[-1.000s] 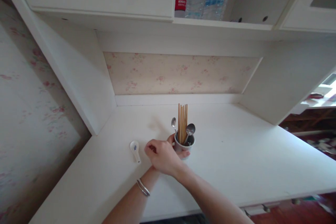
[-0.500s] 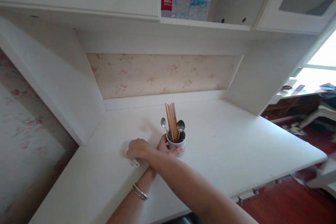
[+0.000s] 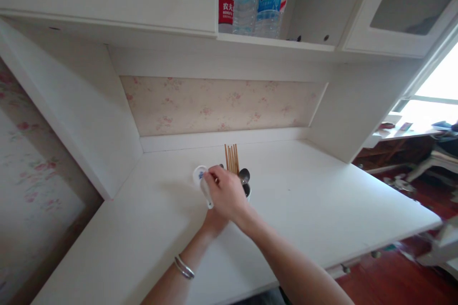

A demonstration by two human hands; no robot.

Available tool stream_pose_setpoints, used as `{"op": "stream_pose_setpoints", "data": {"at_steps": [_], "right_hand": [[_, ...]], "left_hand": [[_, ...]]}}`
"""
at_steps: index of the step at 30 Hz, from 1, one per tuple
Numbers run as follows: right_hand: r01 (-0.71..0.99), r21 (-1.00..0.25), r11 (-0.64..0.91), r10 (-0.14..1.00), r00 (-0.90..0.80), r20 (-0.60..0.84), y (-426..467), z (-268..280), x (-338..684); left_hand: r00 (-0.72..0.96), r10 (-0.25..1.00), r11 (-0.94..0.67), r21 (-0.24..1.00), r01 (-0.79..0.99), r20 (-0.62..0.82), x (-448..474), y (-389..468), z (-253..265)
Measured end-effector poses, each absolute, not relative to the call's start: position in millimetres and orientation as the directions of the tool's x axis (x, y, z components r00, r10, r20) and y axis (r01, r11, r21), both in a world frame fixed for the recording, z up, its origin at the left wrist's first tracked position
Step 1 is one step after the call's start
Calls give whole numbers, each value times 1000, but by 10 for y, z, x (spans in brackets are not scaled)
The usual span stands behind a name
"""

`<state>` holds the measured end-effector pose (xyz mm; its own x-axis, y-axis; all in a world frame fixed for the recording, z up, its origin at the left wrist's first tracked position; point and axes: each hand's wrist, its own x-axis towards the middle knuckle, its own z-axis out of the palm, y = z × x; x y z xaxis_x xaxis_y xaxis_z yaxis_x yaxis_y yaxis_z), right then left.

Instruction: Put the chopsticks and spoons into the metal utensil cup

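My right hand (image 3: 229,193) pinches a white ceramic soup spoon (image 3: 206,194) in closed fingers, beside the cup and above the counter. The spoon's bowl with a blue mark points up and to the left; its handle hangs down. My left hand (image 3: 215,221) comes in below, its fingers covered by the right hand, at the white cup (image 3: 249,194) that it grips in the earlier view. Only the cup's right rim shows. Several wooden chopsticks (image 3: 232,158) stand in it, with a metal spoon (image 3: 244,175) leaning right and another mostly hidden on the left.
The cup is on a white counter (image 3: 304,209) with a raised strip along its back. An overhead cabinet (image 3: 107,9) holds several plastic bottles (image 3: 246,5). A side panel (image 3: 64,105) bounds the left, and a window (image 3: 434,86) is at far right.
My right hand has lifted the white spoon off the counter and carried it right and up, in front of the cup. The left arm stays nearly in place.
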<state>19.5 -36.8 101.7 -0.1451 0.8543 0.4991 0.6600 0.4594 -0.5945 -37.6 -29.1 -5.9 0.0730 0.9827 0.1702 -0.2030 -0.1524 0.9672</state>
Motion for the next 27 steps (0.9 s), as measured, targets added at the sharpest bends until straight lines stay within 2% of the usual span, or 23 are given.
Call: {"op": "stream_pose_setpoints", "data": {"at_steps": [3, 6, 11, 17, 21, 27], "right_hand": [[571, -722, 392, 846, 84, 526, -268, 1065, 600], [556, -757, 344, 836, 185, 516, -181, 996, 873], [683, -645, 344, 809, 133, 573, -227, 729, 989], [804, -547, 233, 824, 135, 550, -333, 414, 957], [754, -600, 267, 829, 137, 542, -348, 364, 1000], [558, -756, 343, 825, 205, 526, -453, 250, 1110]], "left_hand": [[184, 975, -87, 973, -215, 128, -334, -358, 12], [210, 972, -58, 975, -214, 104, -302, -384, 45], [182, 977, -73, 979, -188, 108, -298, -377, 63], [180, 980, -59, 987, -148, 86, -282, -369, 70], [169, 981, -71, 984, -166, 99, -277, -372, 66], [184, 976, -75, 976, -205, 114, -294, -382, 54]]}}
